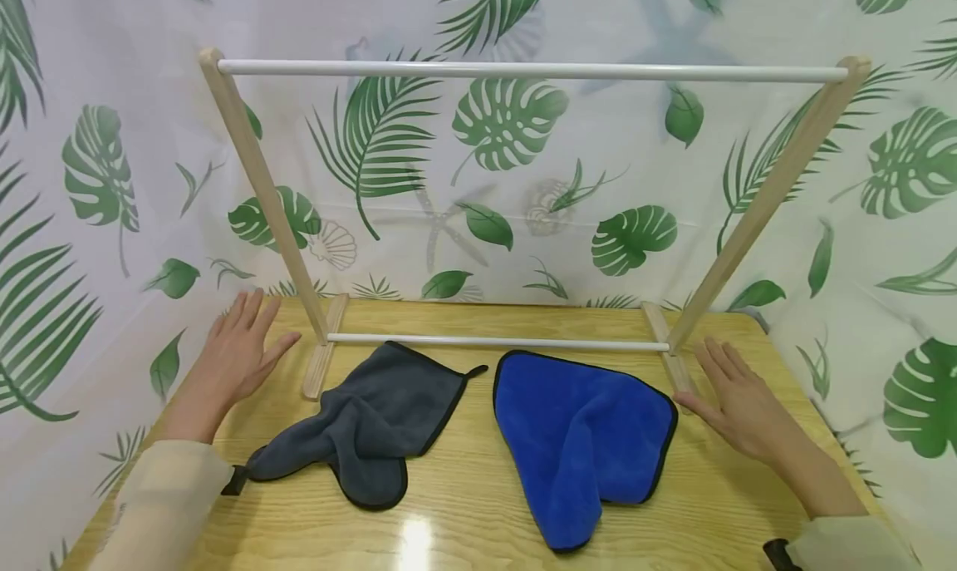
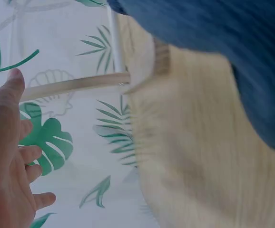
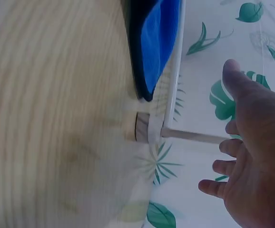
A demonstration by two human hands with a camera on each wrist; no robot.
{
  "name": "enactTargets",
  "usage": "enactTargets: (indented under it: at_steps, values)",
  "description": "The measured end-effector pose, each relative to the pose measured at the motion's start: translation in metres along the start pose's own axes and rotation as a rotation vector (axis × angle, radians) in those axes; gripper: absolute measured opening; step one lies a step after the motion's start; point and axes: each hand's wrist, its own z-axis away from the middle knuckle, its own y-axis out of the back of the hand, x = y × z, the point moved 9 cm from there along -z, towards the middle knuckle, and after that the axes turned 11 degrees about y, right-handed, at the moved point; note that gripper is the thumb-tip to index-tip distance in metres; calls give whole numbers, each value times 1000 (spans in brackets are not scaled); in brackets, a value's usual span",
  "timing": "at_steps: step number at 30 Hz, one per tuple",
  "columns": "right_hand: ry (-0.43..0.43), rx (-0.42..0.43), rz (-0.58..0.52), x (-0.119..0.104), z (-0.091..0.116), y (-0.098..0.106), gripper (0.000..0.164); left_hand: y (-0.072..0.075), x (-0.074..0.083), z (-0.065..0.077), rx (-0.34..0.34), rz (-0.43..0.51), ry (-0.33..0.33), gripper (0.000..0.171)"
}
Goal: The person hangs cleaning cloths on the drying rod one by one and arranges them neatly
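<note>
A grey cloth (image 1: 381, 413) with dark edging and a small loop lies crumpled on the table, left of the middle. To its right a blue cloth (image 1: 583, 438) with black edging lies partly folded; its edge also shows in the right wrist view. Behind both stands a wooden rack (image 1: 262, 180) with a white top bar (image 1: 523, 71) and a white lower bar (image 1: 493, 341). My left hand (image 1: 242, 351) is held beside the rack's left foot, fingers extended, holding nothing. My right hand (image 1: 740, 401) is held by the right foot (image 1: 669, 351), fingers extended and empty.
The wooden table (image 1: 463, 521) ends at the back against a white curtain (image 1: 419, 263) printed with green leaves, which also hangs along both sides. The rack's posts lean outward toward the top in the head view.
</note>
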Motion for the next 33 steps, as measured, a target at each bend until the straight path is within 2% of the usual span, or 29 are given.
enactTargets:
  at_steps: [4,11,16,22,25,28,33]
  values:
    - [-23,-18,-30,-7,-6,-9,87,8,9,-7,25,75,3,81]
    - [-24,10,-76,-17,-12,-15,82,24,23,-18,101,259,28,76]
    - [-60,-36,-93,-16,-12,-26,79,34,29,-25,154,401,32,73]
    - [-55,-28,-79,-16,-16,-35,75,52,42,-35,247,639,-29,61]
    - [-35,-5,-77,-17,-18,-37,70,61,46,-36,302,717,-44,54]
    - [-30,-1,-68,-17,-20,-42,68,65,47,-37,340,768,-21,50]
    - [-25,13,-44,-18,-21,-48,64,66,43,-41,339,877,71,49]
